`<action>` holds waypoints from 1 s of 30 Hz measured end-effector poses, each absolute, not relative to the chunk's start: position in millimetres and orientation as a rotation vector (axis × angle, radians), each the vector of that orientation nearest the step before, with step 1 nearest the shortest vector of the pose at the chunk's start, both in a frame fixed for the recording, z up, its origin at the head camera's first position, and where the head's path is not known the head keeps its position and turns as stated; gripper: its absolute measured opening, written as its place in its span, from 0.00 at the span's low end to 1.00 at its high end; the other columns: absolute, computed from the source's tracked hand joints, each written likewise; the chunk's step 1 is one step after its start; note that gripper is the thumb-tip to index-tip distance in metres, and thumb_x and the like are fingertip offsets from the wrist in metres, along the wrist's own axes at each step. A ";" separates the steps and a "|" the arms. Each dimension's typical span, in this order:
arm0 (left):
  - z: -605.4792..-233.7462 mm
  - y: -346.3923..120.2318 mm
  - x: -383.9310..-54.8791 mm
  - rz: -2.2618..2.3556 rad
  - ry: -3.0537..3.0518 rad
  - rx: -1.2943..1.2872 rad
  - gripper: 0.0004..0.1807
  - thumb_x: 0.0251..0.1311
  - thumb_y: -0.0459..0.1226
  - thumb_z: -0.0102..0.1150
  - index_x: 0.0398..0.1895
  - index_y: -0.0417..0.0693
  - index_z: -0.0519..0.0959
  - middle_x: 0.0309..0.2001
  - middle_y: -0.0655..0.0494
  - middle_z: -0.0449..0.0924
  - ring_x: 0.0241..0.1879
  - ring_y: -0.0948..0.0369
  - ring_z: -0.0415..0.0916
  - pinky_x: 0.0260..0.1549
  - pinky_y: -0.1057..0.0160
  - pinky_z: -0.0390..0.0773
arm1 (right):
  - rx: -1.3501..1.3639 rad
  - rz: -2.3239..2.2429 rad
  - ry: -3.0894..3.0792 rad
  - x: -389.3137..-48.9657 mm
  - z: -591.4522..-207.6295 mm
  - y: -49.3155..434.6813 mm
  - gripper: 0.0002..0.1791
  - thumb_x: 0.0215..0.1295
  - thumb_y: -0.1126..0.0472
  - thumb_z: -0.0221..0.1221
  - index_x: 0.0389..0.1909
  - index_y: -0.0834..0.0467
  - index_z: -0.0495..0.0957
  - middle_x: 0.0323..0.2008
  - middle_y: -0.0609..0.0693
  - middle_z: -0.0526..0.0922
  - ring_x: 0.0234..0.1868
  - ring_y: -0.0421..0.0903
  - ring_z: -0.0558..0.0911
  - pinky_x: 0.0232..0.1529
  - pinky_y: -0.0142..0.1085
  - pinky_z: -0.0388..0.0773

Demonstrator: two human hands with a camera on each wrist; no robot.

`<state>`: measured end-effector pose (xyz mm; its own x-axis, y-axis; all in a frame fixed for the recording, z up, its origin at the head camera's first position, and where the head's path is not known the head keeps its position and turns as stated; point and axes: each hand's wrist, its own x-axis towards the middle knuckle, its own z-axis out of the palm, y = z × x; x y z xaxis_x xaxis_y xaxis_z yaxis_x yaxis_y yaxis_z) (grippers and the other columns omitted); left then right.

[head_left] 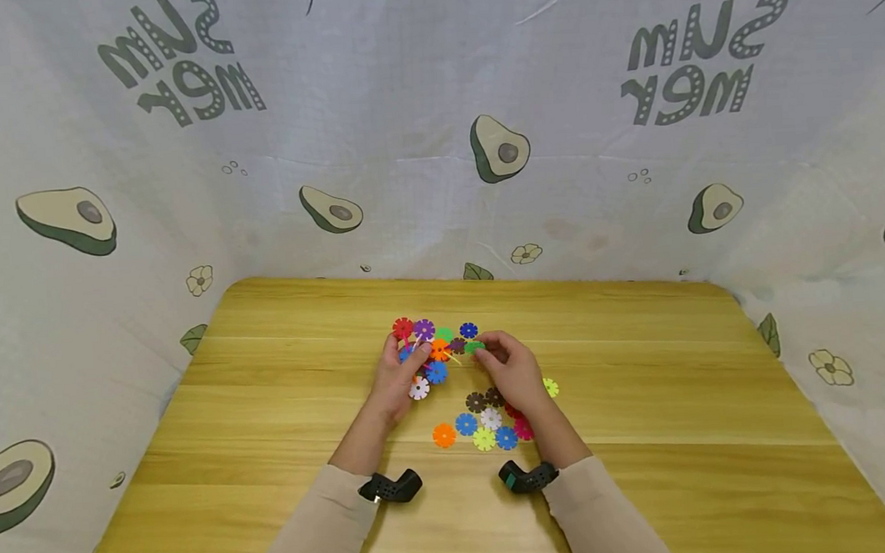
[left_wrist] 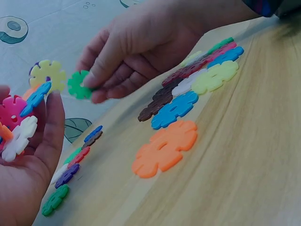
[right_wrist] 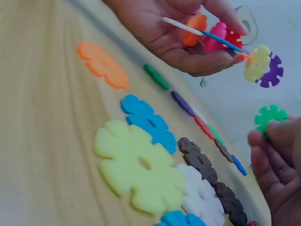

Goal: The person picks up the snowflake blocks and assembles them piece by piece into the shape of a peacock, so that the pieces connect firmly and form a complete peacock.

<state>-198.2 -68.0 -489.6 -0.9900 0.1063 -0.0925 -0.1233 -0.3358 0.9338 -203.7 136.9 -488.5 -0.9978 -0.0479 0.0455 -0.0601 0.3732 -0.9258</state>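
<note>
My left hand (head_left: 392,386) holds a cluster of interlocked plastic snowflake discs (head_left: 436,371), with red, purple, blue, orange and white pieces joined at angles. In the right wrist view, a yellow disc (right_wrist: 257,62) and a purple disc (right_wrist: 272,71) stick out at the cluster's end, past the fingertips. Between thumb and fingers, my right hand (head_left: 518,374) pinches a single green disc (left_wrist: 79,85) by its edge. That green disc is close to the yellow one but apart from it in both wrist views. The palm and fingers partly hide the cluster's middle.
Loose discs lie on the wooden table (head_left: 271,452) near the right forearm, among them an orange disc (head_left: 444,435), a yellow disc (head_left: 484,439) and brown ones. Another row, with a dark blue disc (head_left: 469,330), lies farther back. A printed curtain (head_left: 406,145) hangs behind the table.
</note>
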 end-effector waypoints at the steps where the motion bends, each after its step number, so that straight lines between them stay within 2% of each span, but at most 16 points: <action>1: -489.6 -68.1 -197.5 2.425 1.743 -0.007 0.36 0.71 0.37 0.58 0.77 0.43 0.54 0.74 0.41 0.63 0.71 0.50 0.66 0.77 0.51 0.63 | 0.090 1.822 -2.530 -204.5 -487.6 138.0 0.12 0.73 0.65 0.60 0.54 0.60 0.80 0.45 0.59 0.85 0.43 0.46 0.87 0.45 0.26 0.84; 4: -489.2 -68.2 -195.8 2.347 1.785 0.071 0.38 0.69 0.37 0.58 0.78 0.42 0.53 0.76 0.40 0.61 0.75 0.45 0.60 0.79 0.44 0.57 | 0.128 1.982 -2.393 -205.6 -485.2 140.1 0.13 0.73 0.67 0.58 0.56 0.64 0.79 0.45 0.59 0.85 0.43 0.43 0.87 0.47 0.27 0.85; 7: -489.5 -68.0 -194.9 2.297 1.791 0.129 0.39 0.69 0.37 0.57 0.78 0.40 0.52 0.76 0.40 0.62 0.74 0.45 0.62 0.78 0.44 0.59 | 0.223 2.052 -2.363 -204.2 -483.2 140.6 0.13 0.72 0.68 0.60 0.55 0.67 0.80 0.44 0.52 0.85 0.42 0.38 0.85 0.47 0.27 0.85; 12: -489.7 -67.8 -193.8 2.267 1.764 0.149 0.39 0.70 0.36 0.56 0.79 0.41 0.51 0.74 0.40 0.65 0.69 0.51 0.69 0.75 0.51 0.65 | 0.330 2.097 -2.374 -200.3 -481.5 140.7 0.14 0.72 0.67 0.60 0.54 0.70 0.80 0.41 0.38 0.84 0.43 0.34 0.84 0.49 0.26 0.84; 18: -489.1 -69.3 -193.6 2.254 1.727 0.173 0.37 0.72 0.36 0.53 0.80 0.40 0.51 0.73 0.38 0.66 0.65 0.57 0.73 0.69 0.61 0.73 | 0.436 2.106 -2.321 -199.7 -484.4 142.0 0.14 0.73 0.68 0.58 0.53 0.73 0.79 0.40 0.36 0.85 0.42 0.33 0.85 0.50 0.26 0.84; 21: -488.9 -69.9 -193.9 2.251 1.717 0.181 0.36 0.73 0.36 0.52 0.79 0.40 0.51 0.73 0.38 0.66 0.64 0.57 0.74 0.67 0.63 0.75 | 0.459 2.066 -2.319 -199.6 -484.9 141.0 0.12 0.73 0.69 0.57 0.51 0.73 0.81 0.43 0.51 0.88 0.42 0.32 0.85 0.50 0.25 0.84; 25: -489.9 -70.0 -193.6 2.248 1.728 0.187 0.37 0.72 0.36 0.52 0.79 0.39 0.51 0.73 0.38 0.66 0.67 0.53 0.72 0.68 0.61 0.75 | 0.493 2.005 -2.328 -198.9 -483.7 138.3 0.11 0.73 0.71 0.57 0.49 0.74 0.82 0.47 0.72 0.83 0.42 0.31 0.84 0.49 0.25 0.84; 30: -489.7 -69.7 -192.7 2.260 1.725 0.178 0.38 0.71 0.35 0.52 0.80 0.40 0.50 0.74 0.39 0.64 0.71 0.47 0.68 0.70 0.59 0.73 | 0.515 1.981 -2.321 -197.9 -485.4 135.4 0.09 0.72 0.73 0.57 0.46 0.72 0.84 0.45 0.69 0.85 0.42 0.33 0.86 0.49 0.27 0.85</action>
